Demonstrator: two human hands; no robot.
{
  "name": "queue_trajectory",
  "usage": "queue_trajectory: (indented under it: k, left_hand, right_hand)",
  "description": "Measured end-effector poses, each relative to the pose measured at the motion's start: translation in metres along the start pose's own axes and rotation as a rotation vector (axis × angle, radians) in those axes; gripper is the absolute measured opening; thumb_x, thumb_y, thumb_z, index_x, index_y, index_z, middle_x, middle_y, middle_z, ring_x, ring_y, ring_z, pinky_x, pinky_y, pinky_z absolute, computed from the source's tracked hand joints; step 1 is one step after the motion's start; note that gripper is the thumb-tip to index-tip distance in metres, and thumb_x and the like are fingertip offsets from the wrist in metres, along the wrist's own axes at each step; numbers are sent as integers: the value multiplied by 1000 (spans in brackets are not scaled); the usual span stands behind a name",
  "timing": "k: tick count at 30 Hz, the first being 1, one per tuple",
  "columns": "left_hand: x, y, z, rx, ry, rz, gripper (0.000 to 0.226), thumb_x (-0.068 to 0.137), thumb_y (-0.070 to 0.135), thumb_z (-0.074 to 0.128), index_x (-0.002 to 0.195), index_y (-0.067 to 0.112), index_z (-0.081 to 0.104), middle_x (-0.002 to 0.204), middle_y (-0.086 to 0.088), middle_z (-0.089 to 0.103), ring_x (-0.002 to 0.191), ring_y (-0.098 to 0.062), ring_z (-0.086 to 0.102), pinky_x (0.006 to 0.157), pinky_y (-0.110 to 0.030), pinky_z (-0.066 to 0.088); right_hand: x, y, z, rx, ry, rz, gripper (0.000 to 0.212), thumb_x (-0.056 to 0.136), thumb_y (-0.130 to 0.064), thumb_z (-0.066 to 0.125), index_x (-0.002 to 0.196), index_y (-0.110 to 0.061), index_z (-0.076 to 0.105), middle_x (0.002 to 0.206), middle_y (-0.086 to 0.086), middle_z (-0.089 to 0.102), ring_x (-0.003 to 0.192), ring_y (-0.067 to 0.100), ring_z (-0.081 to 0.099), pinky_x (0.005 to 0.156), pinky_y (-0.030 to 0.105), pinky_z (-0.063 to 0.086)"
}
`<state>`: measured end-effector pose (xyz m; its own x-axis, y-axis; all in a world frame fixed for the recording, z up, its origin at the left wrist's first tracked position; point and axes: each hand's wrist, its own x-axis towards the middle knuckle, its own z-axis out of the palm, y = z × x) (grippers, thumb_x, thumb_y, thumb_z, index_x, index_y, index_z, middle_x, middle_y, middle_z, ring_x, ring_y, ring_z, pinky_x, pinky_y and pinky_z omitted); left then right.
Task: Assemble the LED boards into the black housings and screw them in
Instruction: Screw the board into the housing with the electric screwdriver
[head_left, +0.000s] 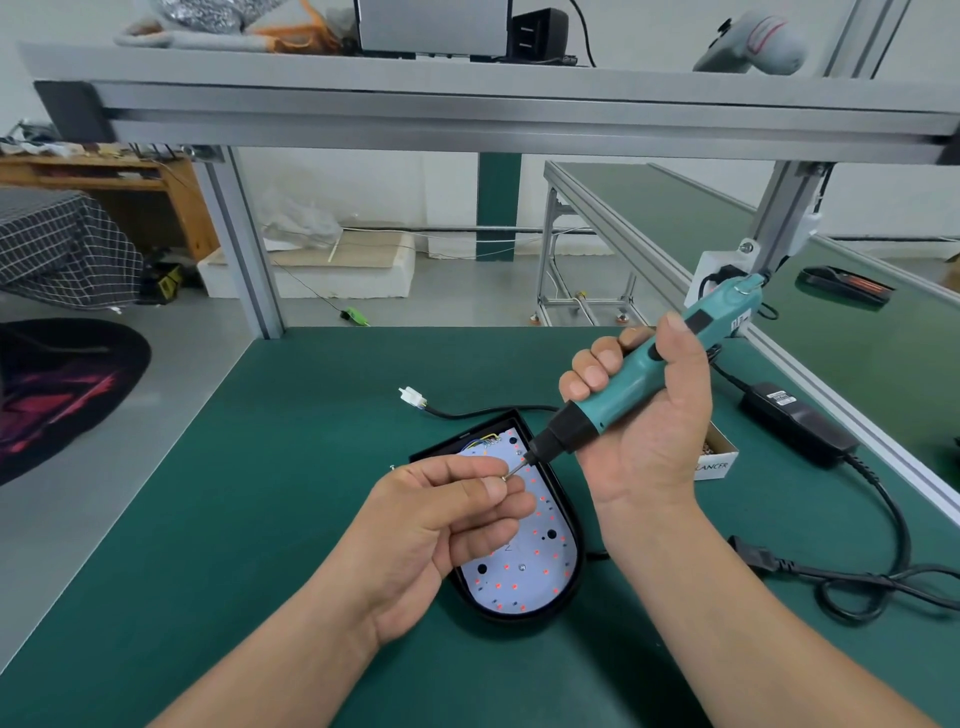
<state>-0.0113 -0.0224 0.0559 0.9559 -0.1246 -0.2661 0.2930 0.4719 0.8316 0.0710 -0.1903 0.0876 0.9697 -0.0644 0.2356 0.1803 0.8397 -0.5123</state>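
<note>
Fingers of the left hand (441, 525) pinch a small silver screw (505, 478) against the bit of the teal electric screwdriver (623, 387), which the right hand (641, 415) grips closed. Beneath them, the white LED board (524, 566) sits inside the black D-shaped housing (574, 582) on the green surface (260, 519), with a white cable connector (412, 396) beyond.

My left hand (447, 525) and my right hand (644, 415) are bare, with no gloves, and my arms are bare too, with short, plain nails.

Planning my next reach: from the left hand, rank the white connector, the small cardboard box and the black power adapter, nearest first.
1. White connector: behind the left hand, on the mat.
2. Small cardboard box: right, behind the right hand.
3. Black power adapter: far right.
</note>
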Motion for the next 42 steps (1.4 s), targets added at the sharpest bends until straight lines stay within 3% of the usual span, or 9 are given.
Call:
queue_trajectory:
  k: [29, 37, 40, 42]
  left_hand:
    - [1, -2, -2, 47, 14, 45, 19, 67, 7, 86, 87, 9, 85, 107, -26, 78, 100, -36, 79, 68, -29, 64]
    - [3, -6, -5, 162, 82, 151, 14, 89, -7, 77, 89, 7, 82, 103, -23, 80, 98, -36, 80, 70, -29, 64]
    - [4, -7, -5, 172, 66, 177, 16, 89, -5, 78, 93, 9, 82, 105, -21, 80, 99, -36, 80, 71, -28, 64]
    - [6, -6, -6, 162, 31, 176, 26, 86, -2, 83, 108, 11, 79, 108, -20, 80, 102, -35, 79, 72, -28, 64]
  right_hand:
    - [-2, 1, 0, -28, -21, -2, 26, 99, -37, 59, 82, -18, 53, 72, 2, 45, 60, 17, 46, 57, 29, 43]
    - [-2, 7, -1, -37, 8, -13, 28, 98, -39, 64, 80, -19, 55, 71, 2, 46, 61, 18, 47, 57, 30, 45]
    - [-1, 7, -2, -3, 83, 2, 30, 95, -40, 68, 79, -18, 55, 71, 2, 46, 60, 18, 47, 55, 30, 45]
    - [0, 8, -4, 11, 114, 8, 31, 95, -40, 68, 79, -18, 54, 71, 2, 46, 60, 18, 47, 55, 30, 45]
